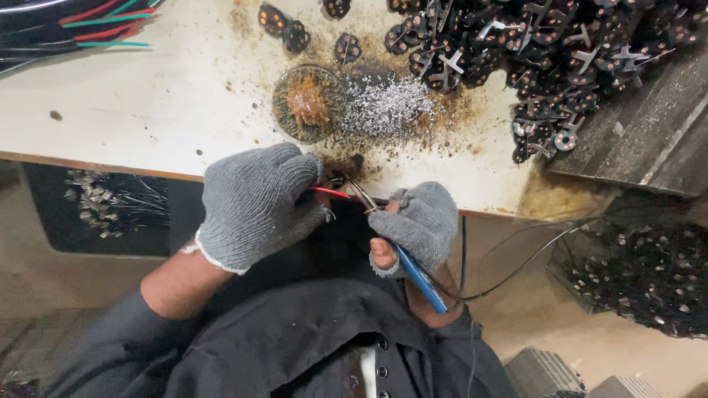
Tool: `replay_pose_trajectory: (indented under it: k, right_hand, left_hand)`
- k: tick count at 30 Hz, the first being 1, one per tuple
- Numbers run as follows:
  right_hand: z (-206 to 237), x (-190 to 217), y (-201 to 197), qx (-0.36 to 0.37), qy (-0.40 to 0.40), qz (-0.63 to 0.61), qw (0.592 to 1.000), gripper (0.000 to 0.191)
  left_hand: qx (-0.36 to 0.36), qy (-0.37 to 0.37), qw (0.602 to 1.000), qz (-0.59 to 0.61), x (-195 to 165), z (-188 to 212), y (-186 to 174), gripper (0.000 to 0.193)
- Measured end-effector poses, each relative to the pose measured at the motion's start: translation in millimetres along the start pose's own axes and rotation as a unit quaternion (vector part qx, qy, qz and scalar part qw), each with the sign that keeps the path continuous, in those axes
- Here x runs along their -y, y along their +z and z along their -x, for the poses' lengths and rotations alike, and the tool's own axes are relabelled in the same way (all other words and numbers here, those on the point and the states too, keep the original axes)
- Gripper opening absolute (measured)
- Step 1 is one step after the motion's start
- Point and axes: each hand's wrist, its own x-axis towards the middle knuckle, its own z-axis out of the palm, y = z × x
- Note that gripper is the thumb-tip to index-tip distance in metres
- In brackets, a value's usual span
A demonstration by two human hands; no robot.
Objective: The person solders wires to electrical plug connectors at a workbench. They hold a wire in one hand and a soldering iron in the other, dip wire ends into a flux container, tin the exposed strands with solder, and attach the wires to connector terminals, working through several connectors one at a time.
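- Our right hand (419, 221), in a grey knit glove with the thumb bare, is closed around a blue-handled soldering iron (417, 276); its metal tip (361, 196) points up and left toward the table edge.
- Our left hand (254, 203), also gloved, is curled shut, pinching a red wire (330, 192) whose end sticks out toward the iron's tip. The two meet just at the front edge of the white table (147, 103); whether a small part sits between them we cannot tell, the fingers hide it.
- Just beyond the hands: a round tin of brown flux paste (307, 103), and beside it a scatter of silvery solder bits (387, 109) on a scorched, stained patch.
- Farther back and to the right: a large heap of small dark round boards with metal cross tabs (546, 59). A few lie apart near the tin.
- Top left: a bundle of red, green and black wires (88, 26).
- Below the table on the left, a dark tray of short wired pieces (110, 203); lower right, a bin of dark small parts (649, 273). Which of these are finished we cannot tell.
- Judgement: one joint is in hand now. With the heap so large and the wire bundle thick, the work looks well short of done.
- The iron's black cord (516, 265) trails right, off the bench.
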Motion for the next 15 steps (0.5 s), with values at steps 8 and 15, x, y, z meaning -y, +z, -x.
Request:
replay_pose_trajectory:
  k: [8,15]
  right_hand:
    - [-2.3,1.6,-4.2,0.045,-0.009,0.047,0.998,0.023]
    - [-5.4,-16.7,2.6,0.087,-0.147,0.068,0.983,0.024]
  left_hand:
    - [0.01,-0.006,1.0,-0.002,0.8,-1.8,-1.8,0.031]
    - [0.008,-0.001,1.0,0.012,7.5,-3.0,-0.4,0.03]
